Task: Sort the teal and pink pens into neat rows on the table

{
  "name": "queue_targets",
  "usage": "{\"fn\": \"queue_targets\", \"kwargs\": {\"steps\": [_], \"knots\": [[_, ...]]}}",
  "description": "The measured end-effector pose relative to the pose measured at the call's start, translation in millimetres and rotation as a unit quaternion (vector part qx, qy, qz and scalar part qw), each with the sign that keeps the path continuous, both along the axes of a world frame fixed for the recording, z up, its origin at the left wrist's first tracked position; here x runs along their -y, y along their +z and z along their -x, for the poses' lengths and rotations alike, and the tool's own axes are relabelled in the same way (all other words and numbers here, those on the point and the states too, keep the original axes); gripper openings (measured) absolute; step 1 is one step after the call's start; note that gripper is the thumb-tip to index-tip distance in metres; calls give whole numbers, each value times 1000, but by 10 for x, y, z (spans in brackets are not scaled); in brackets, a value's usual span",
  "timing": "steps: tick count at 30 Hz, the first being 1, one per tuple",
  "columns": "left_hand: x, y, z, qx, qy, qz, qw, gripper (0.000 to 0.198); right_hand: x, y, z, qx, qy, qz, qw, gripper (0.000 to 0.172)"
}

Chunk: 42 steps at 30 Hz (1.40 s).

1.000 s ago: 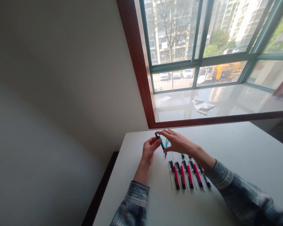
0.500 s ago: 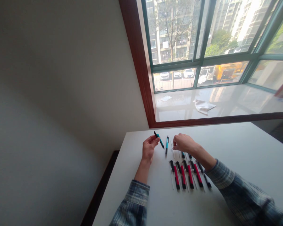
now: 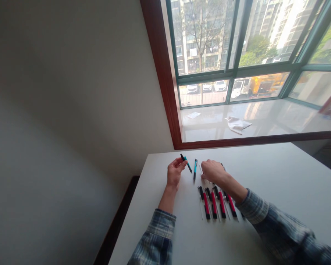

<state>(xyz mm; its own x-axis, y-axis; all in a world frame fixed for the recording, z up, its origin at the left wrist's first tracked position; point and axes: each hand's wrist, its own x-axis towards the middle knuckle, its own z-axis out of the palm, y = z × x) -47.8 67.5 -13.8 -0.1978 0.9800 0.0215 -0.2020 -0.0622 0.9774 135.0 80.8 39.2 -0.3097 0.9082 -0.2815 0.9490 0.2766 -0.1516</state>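
Note:
My left hand is closed on a teal and black pen, held just above the white table. A second teal pen lies flat on the table right of it. My right hand rests knuckles up beside that pen, fingers curled down over more small items; what its fingertips pinch is hidden. Several red and black pens lie in a neat row in front of my right wrist, with thin white refills between them.
The table's left edge drops off near my left forearm, beside a dark wood skirting. Behind the table runs a wide window sill with a crumpled cloth and a paper scrap.
My right hand let go of the teal pen held by the left, moved right and curled down onto the table. The second teal pen came into full view.

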Motion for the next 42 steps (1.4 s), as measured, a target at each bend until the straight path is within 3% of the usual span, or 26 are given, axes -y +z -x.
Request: {"fn": "queue_targets", "kwargs": {"steps": [15, 37, 42], "knots": [[249, 147, -100, -8, 4, -18, 1000, 39, 346, -52, 33, -37, -118, -39, 992, 22], [299, 234, -102, -4, -3, -32, 999, 38, 423, -62, 81, -77, -155, -66, 983, 17], [279, 210, -95, 0, -2, -35, 999, 38, 416, -23, -43, -102, -169, -86, 977, 17]]}}
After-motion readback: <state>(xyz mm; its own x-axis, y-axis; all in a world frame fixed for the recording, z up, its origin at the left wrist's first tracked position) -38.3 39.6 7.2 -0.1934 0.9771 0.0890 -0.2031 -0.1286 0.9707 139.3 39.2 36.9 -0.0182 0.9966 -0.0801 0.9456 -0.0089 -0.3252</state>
